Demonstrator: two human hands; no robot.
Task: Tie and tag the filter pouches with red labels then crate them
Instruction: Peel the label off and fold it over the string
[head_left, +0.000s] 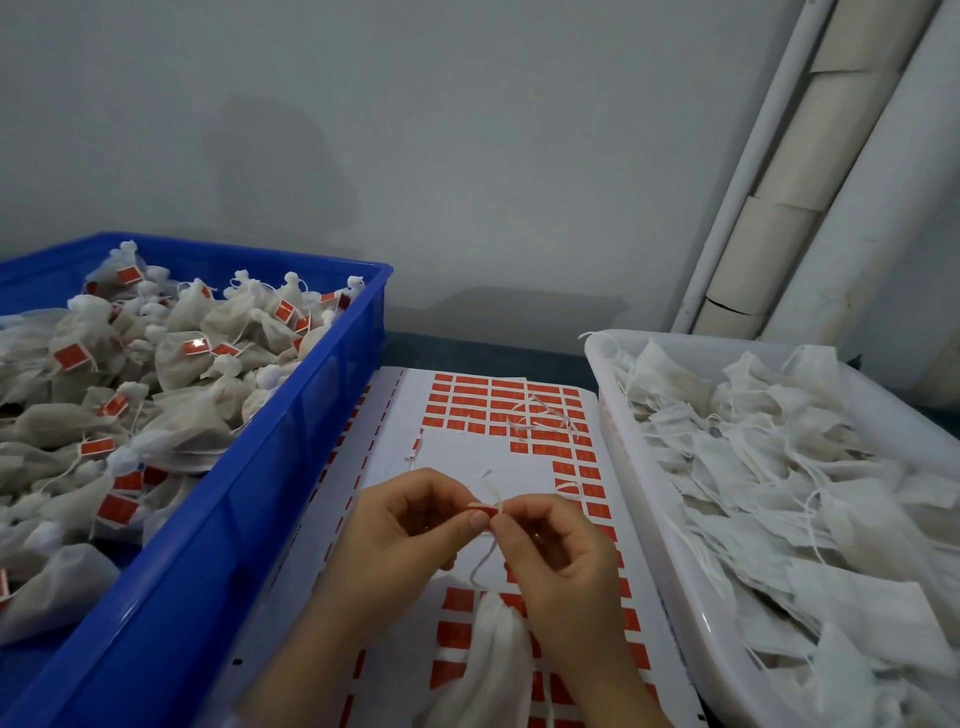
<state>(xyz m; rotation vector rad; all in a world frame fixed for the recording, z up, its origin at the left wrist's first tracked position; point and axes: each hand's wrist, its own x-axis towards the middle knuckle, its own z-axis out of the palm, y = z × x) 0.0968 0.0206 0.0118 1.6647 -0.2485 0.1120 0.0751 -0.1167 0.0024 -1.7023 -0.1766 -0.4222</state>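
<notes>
Filter pouch (488, 644) in hand lies on the label sheet (467, 452) just below your wrists, its gathered neck turned toward you so the string (480, 564) rises slack to your fingertips. Your left hand (400, 525) pinches a red label (485, 508) between thumb and forefinger. Your right hand (556, 551) pinches the same spot from the other side, fingers curled, apparently folding the label over the string. Resting the pouch on the sheet takes its weight off the string and keeps fresh labels within reach.

The blue crate (249, 493) on your left holds tagged pouches (192, 348), so the finished one probably goes there. The white tray (631, 483) on your right holds untagged pouches (779, 467). A few loose string scraps (540, 415) lie on the far end of the sheet. I judge this pouch nearly tagged; press the label flat before you let go.
</notes>
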